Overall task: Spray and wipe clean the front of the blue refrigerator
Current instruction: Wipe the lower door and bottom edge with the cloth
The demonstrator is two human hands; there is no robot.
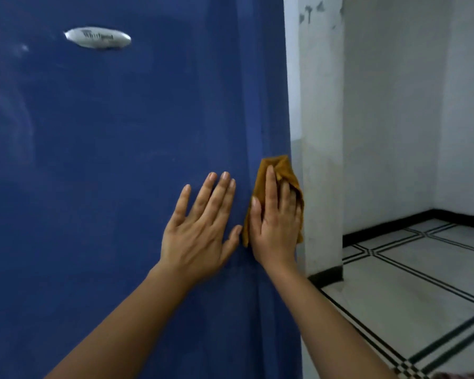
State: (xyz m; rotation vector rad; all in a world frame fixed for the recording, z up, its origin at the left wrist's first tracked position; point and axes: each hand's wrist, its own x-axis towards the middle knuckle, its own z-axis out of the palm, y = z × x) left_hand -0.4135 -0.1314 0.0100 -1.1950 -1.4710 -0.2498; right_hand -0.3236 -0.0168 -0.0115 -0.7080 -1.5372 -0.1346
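Flat, splayed left hand (pixel 200 228) beside flat right hand (pixel 275 222).

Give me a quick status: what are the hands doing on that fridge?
Left hand flat on fridge, fingers spread. Right hand presses cloth on its right edge. Nothing in the way.

Left hand (pixel 200 225) laid flat, fingers spread, on the blue refrigerator (pixel 107 160), just beside the right hand (pixel 275 222), which presses a mustard cloth (pixel 278 164) against the door's right edge; oval silver badge (pixel 97 37) above, white pillar (pixel 322 105) and tiled floor (pixel 422 283) at right.
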